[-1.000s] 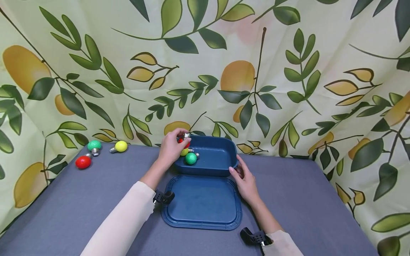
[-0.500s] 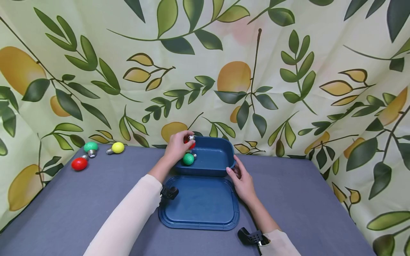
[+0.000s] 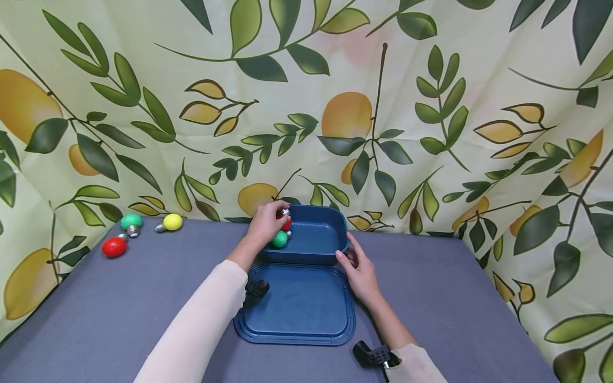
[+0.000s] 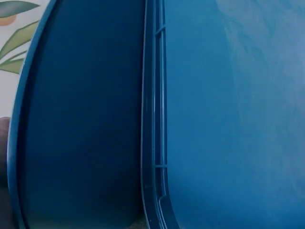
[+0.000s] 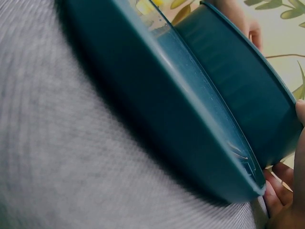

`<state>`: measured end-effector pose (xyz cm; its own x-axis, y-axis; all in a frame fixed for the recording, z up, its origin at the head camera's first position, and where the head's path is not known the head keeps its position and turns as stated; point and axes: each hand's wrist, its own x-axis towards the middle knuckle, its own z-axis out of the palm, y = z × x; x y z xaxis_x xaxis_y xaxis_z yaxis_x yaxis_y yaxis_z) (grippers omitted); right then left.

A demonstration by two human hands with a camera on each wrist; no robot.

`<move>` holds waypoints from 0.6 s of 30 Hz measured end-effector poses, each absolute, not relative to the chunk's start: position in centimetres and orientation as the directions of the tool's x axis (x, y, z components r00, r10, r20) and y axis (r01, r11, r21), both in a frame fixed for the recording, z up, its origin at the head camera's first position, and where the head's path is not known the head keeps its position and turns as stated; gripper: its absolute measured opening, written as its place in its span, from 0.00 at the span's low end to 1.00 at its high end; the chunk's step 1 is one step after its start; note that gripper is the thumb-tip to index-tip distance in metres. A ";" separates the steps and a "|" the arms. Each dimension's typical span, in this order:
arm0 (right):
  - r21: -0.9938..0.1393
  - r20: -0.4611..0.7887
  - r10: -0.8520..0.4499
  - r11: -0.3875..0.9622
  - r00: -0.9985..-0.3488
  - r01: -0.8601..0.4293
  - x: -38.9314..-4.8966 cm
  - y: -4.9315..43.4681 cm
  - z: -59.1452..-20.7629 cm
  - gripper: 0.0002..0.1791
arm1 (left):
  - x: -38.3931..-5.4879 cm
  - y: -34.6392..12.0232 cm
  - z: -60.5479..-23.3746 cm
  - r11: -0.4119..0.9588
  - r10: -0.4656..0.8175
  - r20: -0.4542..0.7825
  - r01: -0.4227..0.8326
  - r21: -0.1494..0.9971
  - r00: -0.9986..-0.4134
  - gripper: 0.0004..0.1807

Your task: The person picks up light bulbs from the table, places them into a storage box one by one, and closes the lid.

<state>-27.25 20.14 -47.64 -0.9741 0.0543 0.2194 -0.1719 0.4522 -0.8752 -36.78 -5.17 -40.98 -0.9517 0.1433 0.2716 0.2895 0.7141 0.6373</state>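
In the head view, my left hand [image 3: 264,225] is over the left end of a deep blue box [image 3: 318,234]. Its fingers pinch a red light bulb [image 3: 287,224] with the metal base up, partly hidden by the hand. A green light bulb [image 3: 280,239] lies in the box just below that hand. My right hand [image 3: 358,268] holds the box's right front corner, thumb at the near wall and fingers round the side. The right wrist view shows this hand's fingers [image 5: 281,188] against the box's outer wall [image 5: 238,71]. The left wrist view shows no bulb.
A blue lid [image 3: 301,306] lies flat in front of the box. On the table's far left are a green bulb [image 3: 131,221], a red bulb [image 3: 114,247] and a yellow bulb [image 3: 173,222]. A leaf-patterned cloth [image 3: 287,96] hangs behind the table.
My left hand has moved slightly right and lower into the box with the red light bulb. A yellow bulb seen in the box earlier is now hidden. My right hand keeps its hold.
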 end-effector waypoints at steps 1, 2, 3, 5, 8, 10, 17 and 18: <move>-0.874 0.220 0.054 0.454 -0.974 -0.172 -27.3 20.1 -47.6 0.35 | -36.9 -5.2 -41.0 0.716 0.142 0.270 0.287 0.636 -0.952 0.17; -0.874 0.220 0.054 0.454 -0.974 -0.172 -27.2 20.1 -47.6 0.35 | -36.9 -5.3 -41.0 0.719 0.141 0.269 0.286 0.634 -0.953 0.17; -0.875 0.220 0.054 0.453 -0.974 -0.172 -27.2 20.1 -47.6 0.35 | -37.0 -5.3 -41.1 0.722 0.141 0.267 0.283 0.631 -0.953 0.17; -0.875 0.220 0.054 0.453 -0.974 -0.172 -27.3 20.1 -47.6 0.35 | -37.0 -5.3 -41.1 0.729 0.142 0.264 0.281 0.624 -0.954 0.17; -0.877 0.219 0.055 0.449 -0.974 -0.172 -27.2 20.1 -47.5 0.35 | -37.1 -5.3 -41.1 0.741 0.150 0.254 0.279 0.611 -0.955 0.17; -0.877 0.221 0.053 0.448 -0.974 -0.175 -27.2 20.1 -47.5 0.35 | -37.1 -5.2 -41.1 0.748 0.157 0.243 0.276 0.604 -0.957 0.17; -0.876 0.228 0.048 0.446 -0.973 -0.183 -27.2 20.0 -47.6 0.35 | -37.1 -5.1 -41.0 0.755 0.170 0.201 0.259 0.602 -0.965 0.17; -0.875 0.228 0.047 0.447 -0.972 -0.184 -27.2 20.0 -47.6 0.35 | -37.1 -5.1 -41.0 0.757 0.170 0.197 0.256 0.601 -0.965 0.17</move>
